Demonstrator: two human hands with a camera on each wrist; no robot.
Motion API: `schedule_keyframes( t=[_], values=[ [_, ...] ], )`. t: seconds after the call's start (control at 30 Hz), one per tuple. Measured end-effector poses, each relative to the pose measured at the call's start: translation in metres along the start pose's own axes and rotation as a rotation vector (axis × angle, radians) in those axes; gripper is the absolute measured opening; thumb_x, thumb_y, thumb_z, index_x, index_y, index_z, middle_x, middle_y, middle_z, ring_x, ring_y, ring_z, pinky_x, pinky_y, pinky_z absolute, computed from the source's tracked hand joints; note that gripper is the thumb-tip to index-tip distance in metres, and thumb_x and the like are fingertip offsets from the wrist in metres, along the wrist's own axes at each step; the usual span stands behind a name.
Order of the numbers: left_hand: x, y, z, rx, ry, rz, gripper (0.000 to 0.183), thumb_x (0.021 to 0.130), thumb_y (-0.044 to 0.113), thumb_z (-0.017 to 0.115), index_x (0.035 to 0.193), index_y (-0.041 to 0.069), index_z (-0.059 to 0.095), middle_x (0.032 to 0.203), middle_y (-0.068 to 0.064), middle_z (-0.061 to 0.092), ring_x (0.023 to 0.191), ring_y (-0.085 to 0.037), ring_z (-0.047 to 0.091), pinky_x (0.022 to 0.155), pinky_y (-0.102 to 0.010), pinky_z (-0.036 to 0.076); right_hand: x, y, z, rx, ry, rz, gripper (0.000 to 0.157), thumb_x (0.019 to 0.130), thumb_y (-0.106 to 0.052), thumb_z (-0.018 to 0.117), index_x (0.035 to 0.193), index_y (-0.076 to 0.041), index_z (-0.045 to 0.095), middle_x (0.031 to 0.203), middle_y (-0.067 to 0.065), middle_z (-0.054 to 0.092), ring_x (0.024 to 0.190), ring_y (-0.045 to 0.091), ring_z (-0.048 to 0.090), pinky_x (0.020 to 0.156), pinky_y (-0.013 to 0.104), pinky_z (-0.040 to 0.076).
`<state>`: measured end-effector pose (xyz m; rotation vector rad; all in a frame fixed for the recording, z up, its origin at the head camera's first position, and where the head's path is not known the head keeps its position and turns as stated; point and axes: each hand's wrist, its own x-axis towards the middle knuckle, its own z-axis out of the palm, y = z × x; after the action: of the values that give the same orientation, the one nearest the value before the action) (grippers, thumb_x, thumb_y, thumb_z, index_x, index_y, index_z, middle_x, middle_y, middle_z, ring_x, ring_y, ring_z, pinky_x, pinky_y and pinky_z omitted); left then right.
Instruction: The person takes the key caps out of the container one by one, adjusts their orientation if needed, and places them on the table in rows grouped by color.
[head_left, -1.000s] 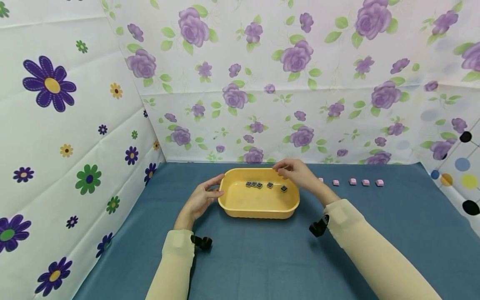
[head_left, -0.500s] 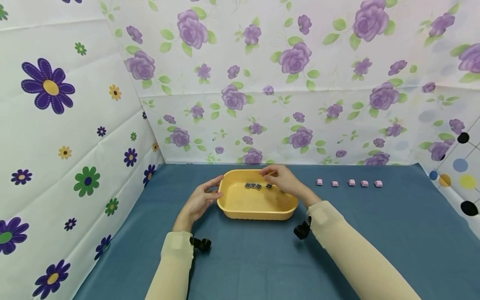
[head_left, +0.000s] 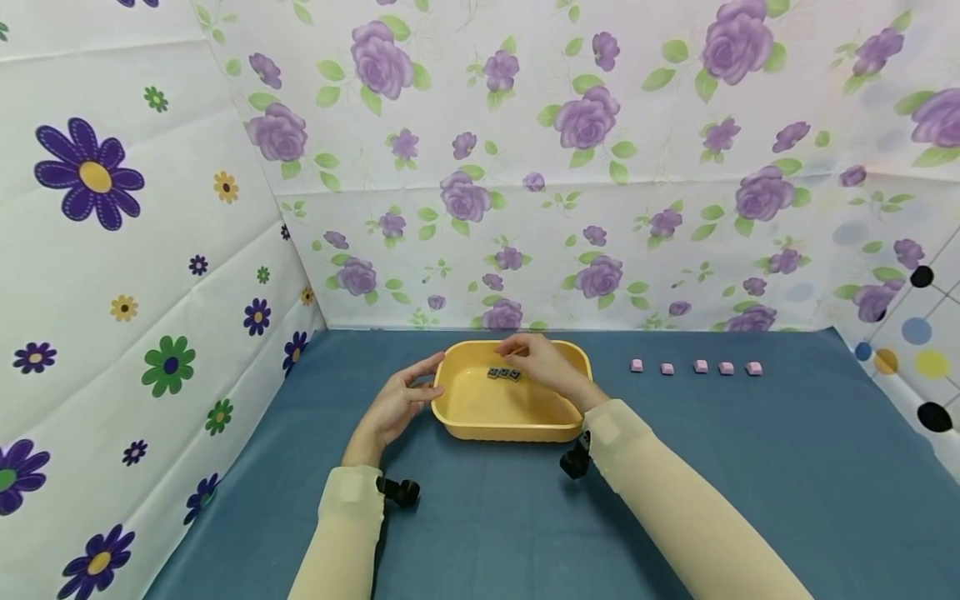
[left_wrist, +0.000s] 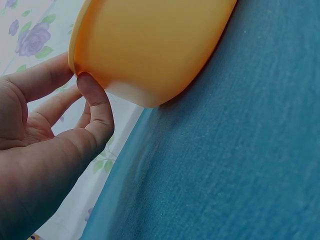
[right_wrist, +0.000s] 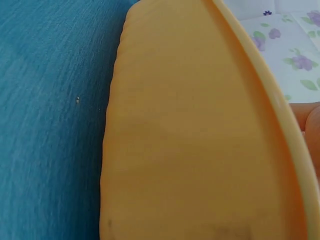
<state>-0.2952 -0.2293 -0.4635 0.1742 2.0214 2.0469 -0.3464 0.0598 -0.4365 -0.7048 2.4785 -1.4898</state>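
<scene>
My left hand (head_left: 400, 400) grips the left rim of a yellow plastic basin (head_left: 510, 432); in the left wrist view its thumb (left_wrist: 92, 87) bends against the outer wall. From the right, my right hand (head_left: 542, 363) reaches over the basin with loosely bent fingers, and nothing shows between them. Its fingertips are just above and behind a short row of three small dark square pieces (head_left: 504, 373), which look like keycaps, on the basin floor. The right side of the floor is hidden behind this hand. In the right wrist view the basin's wall (right_wrist: 190, 110) covers most of the hand.
Several small pink blocks (head_left: 701, 367) form a loose row on the blue cloth (head_left: 480, 517), right of the basin. Flowered sheets (head_left: 465, 242) hang behind and at the left. Each wrist bears a small black camera.
My right hand has moved left over the basin from its right rim, covering the dark pieces farther right and uncovering a pink block. The left hand keeps its grip.
</scene>
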Motion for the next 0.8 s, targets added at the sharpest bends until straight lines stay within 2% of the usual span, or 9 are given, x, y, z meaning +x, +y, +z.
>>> schedule_keyframes(
  t=[0.17, 0.4, 0.67, 0.8],
  values=[
    [-0.001, 0.000, 0.001, 0.006, 0.010, -0.004, 0.066, 0.100, -0.001, 0.064, 0.161, 0.015, 0.043, 0.153, -0.018, 0.043, 0.134, -0.037, 0.050, 0.111, -0.048, 0.037, 0.005, 0.001, 0.007, 0.021, -0.005, 0.002, 0.029, 0.106, -0.009, 0.059, 0.131, 0.003, 0.068, 0.131, 0.018, 0.066, 0.110, 0.029, 0.064, 0.093, 0.045, 0.054],
    [0.000, 0.001, 0.002, 0.005, 0.011, -0.003, 0.066, 0.100, -0.001, 0.065, 0.160, 0.015, 0.044, 0.153, -0.018, 0.043, 0.131, -0.036, 0.052, 0.103, -0.038, 0.045, 0.009, 0.002, 0.014, 0.094, -0.018, 0.038, 0.029, 0.106, -0.006, 0.057, 0.131, 0.006, 0.066, 0.133, 0.023, 0.065, 0.115, 0.038, 0.063, 0.097, 0.052, 0.052],
    [0.002, 0.001, 0.002, -0.001, 0.012, 0.002, 0.066, 0.100, -0.001, 0.065, 0.160, 0.015, 0.044, 0.152, -0.017, 0.043, 0.132, -0.035, 0.052, 0.099, -0.035, 0.048, 0.011, 0.004, 0.020, 0.063, 0.017, 0.021, 0.026, 0.104, -0.003, 0.060, 0.127, 0.005, 0.069, 0.127, 0.018, 0.069, 0.115, 0.030, 0.065, 0.094, 0.037, 0.055],
    [0.001, 0.000, 0.002, 0.005, 0.009, 0.002, 0.066, 0.100, -0.001, 0.064, 0.161, 0.015, 0.043, 0.153, -0.018, 0.043, 0.132, -0.035, 0.051, 0.099, -0.035, 0.048, 0.011, 0.006, 0.024, 0.096, -0.008, 0.035, 0.027, 0.103, 0.000, 0.058, 0.127, 0.007, 0.068, 0.126, 0.022, 0.068, 0.111, 0.031, 0.066, 0.090, 0.038, 0.057]
  ],
)
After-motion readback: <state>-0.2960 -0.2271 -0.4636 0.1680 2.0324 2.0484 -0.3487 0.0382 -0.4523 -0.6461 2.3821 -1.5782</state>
